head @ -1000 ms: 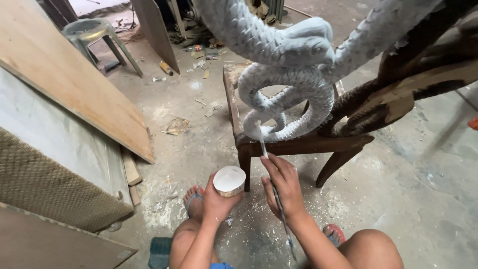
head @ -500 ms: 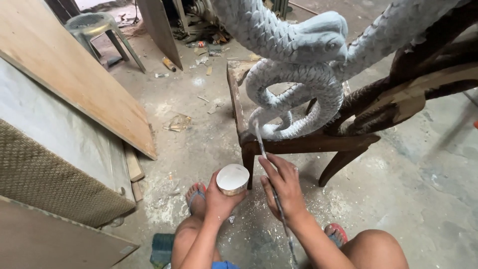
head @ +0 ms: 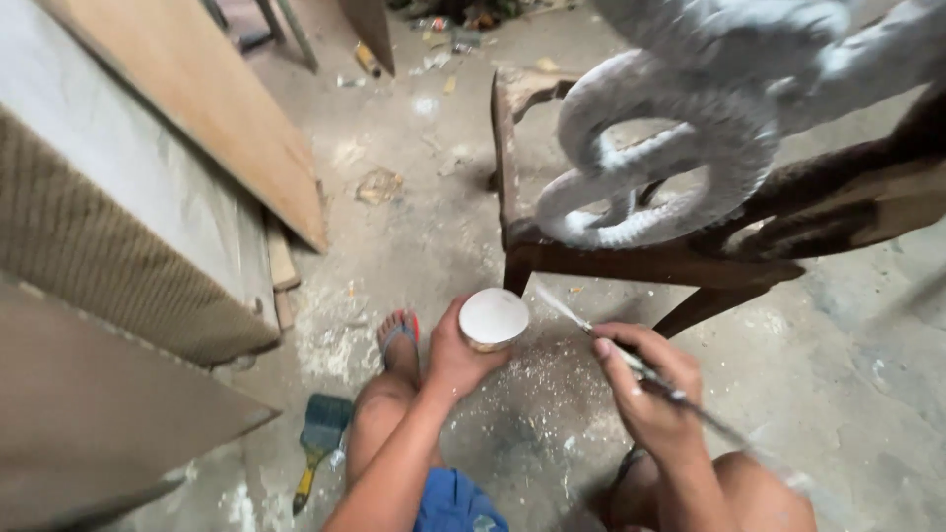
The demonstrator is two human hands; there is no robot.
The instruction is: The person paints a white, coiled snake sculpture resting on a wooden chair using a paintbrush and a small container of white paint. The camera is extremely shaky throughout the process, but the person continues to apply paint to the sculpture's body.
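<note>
My left hand (head: 455, 353) holds a small round cup of white paint (head: 493, 318) just above my knee. A thin paintbrush (head: 567, 307) sits in my right hand (head: 647, 396), its white tip pointing up-left beside the cup. Above both hands stands a coiled snake carving (head: 670, 158), coated whitish grey, mounted on a dark wooden frame (head: 650, 264). The brush tip hangs below the frame and does not touch the carving.
Wooden boards (head: 197, 108) and panels lean along the left. A wide flat brush with a yellow handle (head: 317, 443) lies on the dusty concrete floor by my left leg. My foot in a sandal (head: 399, 335) rests beside the cup. Debris is scattered at the back.
My right hand has pulled the brush down from the carving's lower coil to beside the cup. The camera has tilted down and closer.
</note>
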